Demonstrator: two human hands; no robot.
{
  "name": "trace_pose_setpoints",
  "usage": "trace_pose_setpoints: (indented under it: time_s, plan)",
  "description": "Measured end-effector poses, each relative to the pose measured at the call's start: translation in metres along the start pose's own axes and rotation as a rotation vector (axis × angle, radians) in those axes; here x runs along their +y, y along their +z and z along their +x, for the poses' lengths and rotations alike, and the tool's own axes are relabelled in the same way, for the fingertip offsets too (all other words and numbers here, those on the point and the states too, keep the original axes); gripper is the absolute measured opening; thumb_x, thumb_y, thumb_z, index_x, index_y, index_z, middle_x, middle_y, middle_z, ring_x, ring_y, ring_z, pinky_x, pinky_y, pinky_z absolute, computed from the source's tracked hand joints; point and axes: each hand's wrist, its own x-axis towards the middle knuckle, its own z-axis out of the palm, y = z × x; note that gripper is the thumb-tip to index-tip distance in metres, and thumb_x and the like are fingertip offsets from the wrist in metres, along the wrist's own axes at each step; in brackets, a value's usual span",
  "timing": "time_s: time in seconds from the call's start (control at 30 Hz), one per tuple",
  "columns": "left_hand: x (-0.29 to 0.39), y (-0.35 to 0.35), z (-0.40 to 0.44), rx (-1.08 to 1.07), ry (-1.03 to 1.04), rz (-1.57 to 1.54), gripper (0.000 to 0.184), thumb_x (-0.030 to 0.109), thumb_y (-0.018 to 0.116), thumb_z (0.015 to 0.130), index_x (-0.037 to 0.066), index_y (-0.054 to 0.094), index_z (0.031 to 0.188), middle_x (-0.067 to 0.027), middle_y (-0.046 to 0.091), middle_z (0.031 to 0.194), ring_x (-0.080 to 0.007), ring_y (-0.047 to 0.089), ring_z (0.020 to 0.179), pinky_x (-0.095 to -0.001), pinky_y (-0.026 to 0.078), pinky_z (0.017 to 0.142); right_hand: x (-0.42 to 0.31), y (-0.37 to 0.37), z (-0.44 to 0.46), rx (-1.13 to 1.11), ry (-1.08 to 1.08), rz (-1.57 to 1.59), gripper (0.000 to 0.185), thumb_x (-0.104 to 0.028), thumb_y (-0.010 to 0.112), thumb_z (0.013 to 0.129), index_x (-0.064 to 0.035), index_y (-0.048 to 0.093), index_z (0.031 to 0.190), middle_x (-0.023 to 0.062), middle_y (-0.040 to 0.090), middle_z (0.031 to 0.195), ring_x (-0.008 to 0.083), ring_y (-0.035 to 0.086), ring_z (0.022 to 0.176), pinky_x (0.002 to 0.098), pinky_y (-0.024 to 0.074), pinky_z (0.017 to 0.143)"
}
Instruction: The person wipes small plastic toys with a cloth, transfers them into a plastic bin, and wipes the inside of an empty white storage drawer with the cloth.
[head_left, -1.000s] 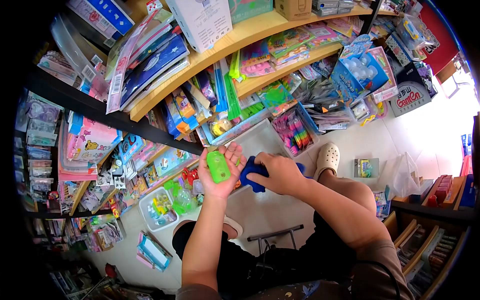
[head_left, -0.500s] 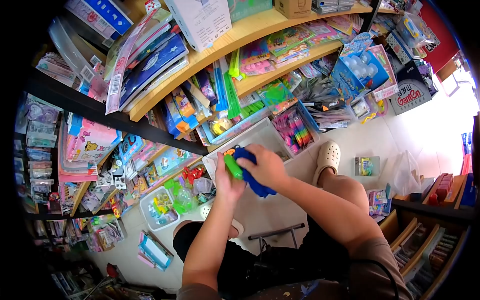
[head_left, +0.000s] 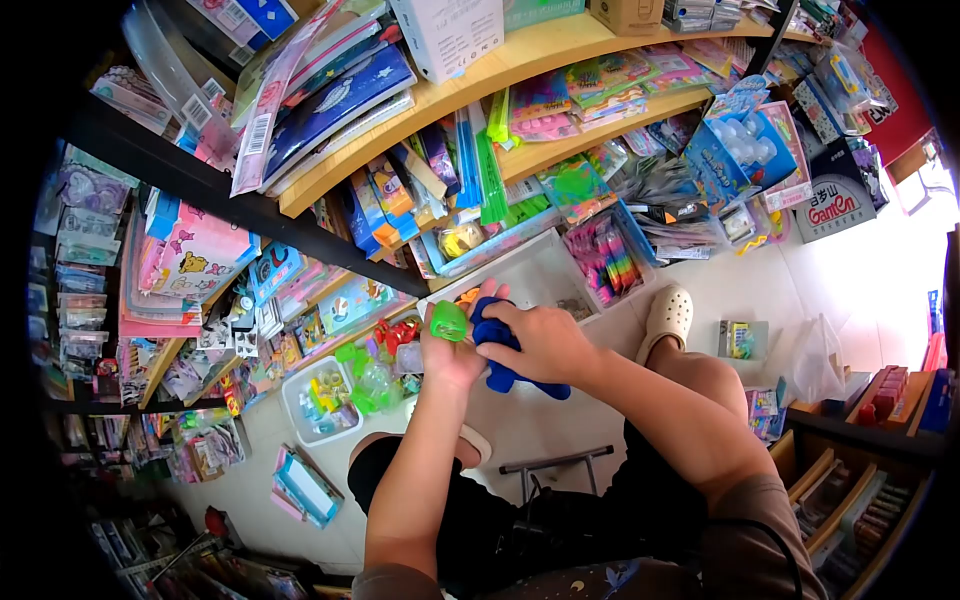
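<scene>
My left hand (head_left: 455, 365) is turned palm up and holds a bright green, rounded, soft-looking toy (head_left: 448, 322). A bit of something orange (head_left: 467, 297) shows behind the green toy, against the fingers. My right hand (head_left: 550, 345) grips a dark blue, floppy toy (head_left: 543, 386) whose lobes hang out below the fingers. The two hands are close together, with the blue toy touching or nearly touching the left fingers. Beneath them is a white plastic bin (head_left: 520, 262), partly hidden by my hands.
Wooden shelves (head_left: 545, 42) packed with stationery curve around the front. Rainbow-coloured packs (head_left: 605, 262) fill a bin at the right. A small white basket (head_left: 322, 400) with colourful toys stands on the floor at left. A clear bag (head_left: 815, 360) lies at right.
The green toy has turned from lengthwise to end-on in my left palm. My right hand has shifted slightly right and down with the blue toy, and the camera view has shifted a little.
</scene>
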Motion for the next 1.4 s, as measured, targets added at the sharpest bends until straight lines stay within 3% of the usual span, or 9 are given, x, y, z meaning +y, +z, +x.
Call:
trace_pose_setpoints:
  time_s: [0.3, 0.4, 0.5, 0.7, 0.83, 0.97, 1.1, 1.23, 1.4]
  plan:
    - [0.006, -0.007, -0.003, -0.197, 0.039, 0.082, 0.049, 0.033, 0.036, 0.091, -0.006, 0.046, 0.118, -0.0197, 0.055, 0.115, -0.0365, 0.044, 0.116, -0.0453, 0.035, 0.1, -0.01, 0.011, 0.006, 0.032, -0.041, -0.015, 0.05, -0.04, 0.062, 0.076, -0.0127, 0.046, 0.114, 0.0155, 0.062, 0.071, 0.0338, 0.061, 0.061, 0.043, 0.0475, 0.057]
    - [0.006, -0.014, 0.002, -0.206, 0.061, 0.16, 0.049, 0.044, 0.036, 0.092, 0.006, 0.051, 0.118, -0.0148, 0.053, 0.119, -0.038, 0.042, 0.118, -0.0518, 0.031, 0.101, -0.013, 0.011, 0.008, 0.033, -0.028, -0.014, 0.05, -0.039, 0.062, 0.076, -0.0138, 0.046, 0.116, 0.0151, 0.061, 0.07, 0.0329, 0.061, 0.06, 0.0427, 0.0469, 0.055]
    - [0.004, -0.018, 0.006, -0.252, 0.057, 0.201, 0.048, 0.041, 0.033, 0.093, 0.003, 0.048, 0.119, -0.0152, 0.054, 0.116, -0.0363, 0.046, 0.113, -0.0483, 0.033, 0.1, -0.015, 0.011, 0.008, 0.058, -0.054, -0.06, 0.049, -0.039, 0.061, 0.076, -0.0145, 0.047, 0.116, 0.0138, 0.061, 0.068, 0.0322, 0.06, 0.059, 0.0422, 0.0463, 0.053]
    - [-0.009, -0.016, 0.006, -0.005, -0.004, 0.403, 0.04, 0.032, 0.031, 0.094, 0.002, 0.048, 0.116, -0.0162, 0.056, 0.113, -0.0305, 0.052, 0.106, -0.0418, 0.039, 0.095, -0.004, 0.021, 0.016, 0.13, -0.027, -0.109, 0.033, -0.031, 0.057, 0.079, -0.0056, 0.059, 0.1, 0.0167, 0.061, 0.066, 0.0324, 0.061, 0.061, 0.0427, 0.048, 0.055]
    - [-0.014, 0.003, -0.002, 0.098, 0.255, 0.496, 0.044, 0.037, 0.031, 0.096, 0.004, 0.045, 0.121, -0.0097, 0.054, 0.114, -0.0224, 0.052, 0.105, -0.0349, 0.039, 0.094, 0.0, 0.001, 0.023, 0.176, 0.035, -0.068, 0.026, -0.027, 0.055, 0.081, -0.0039, 0.059, 0.093, 0.0177, 0.061, 0.067, 0.0338, 0.061, 0.062, 0.0435, 0.048, 0.056]
    - [-0.005, -0.005, -0.005, -0.137, 0.439, 1.032, 0.035, 0.027, 0.046, 0.094, 0.006, 0.046, 0.122, -0.0039, 0.055, 0.112, -0.0159, 0.053, 0.103, -0.0308, 0.039, 0.091, 0.007, -0.013, 0.024, 0.181, -0.013, 0.047, 0.024, -0.025, 0.054, 0.082, -0.0019, 0.058, 0.088, 0.0201, 0.06, 0.07, 0.0374, 0.059, 0.065, 0.0455, 0.0469, 0.058]
    - [0.0, -0.001, -0.006, -0.084, 0.381, 0.665, 0.027, 0.02, 0.049, 0.092, 0.01, 0.048, 0.117, -0.0034, 0.056, 0.113, -0.0158, 0.054, 0.103, -0.0344, 0.043, 0.089, 0.016, -0.017, 0.024, 0.147, 0.027, 0.18, 0.025, -0.026, 0.054, 0.083, -0.0024, 0.059, 0.089, 0.0212, 0.06, 0.073, 0.0394, 0.058, 0.069, 0.0453, 0.0457, 0.061]
    - [0.014, -0.002, -0.005, -0.18, 0.365, 0.402, 0.027, 0.022, 0.045, 0.093, 0.013, 0.047, 0.119, -0.0117, 0.053, 0.118, -0.0265, 0.05, 0.113, -0.0435, 0.039, 0.097, 0.02, -0.021, 0.025, 0.128, 0.102, 0.294, 0.024, -0.027, 0.053, 0.084, -0.0033, 0.059, 0.087, 0.0206, 0.06, 0.075, 0.0389, 0.057, 0.071, 0.0436, 0.0454, 0.062]
    - [0.025, 0.006, -0.008, -0.328, 0.366, 0.315, 0.032, 0.027, 0.043, 0.093, 0.014, 0.044, 0.122, -0.0154, 0.044, 0.129, -0.0323, 0.036, 0.125, -0.0482, 0.027, 0.106, 0.024, -0.016, 0.021, -0.095, 0.137, 0.199, 0.03, -0.032, 0.055, 0.082, -0.0042, 0.062, 0.089, 0.0192, 0.062, 0.082, 0.036, 0.059, 0.076, 0.0419, 0.0464, 0.068]
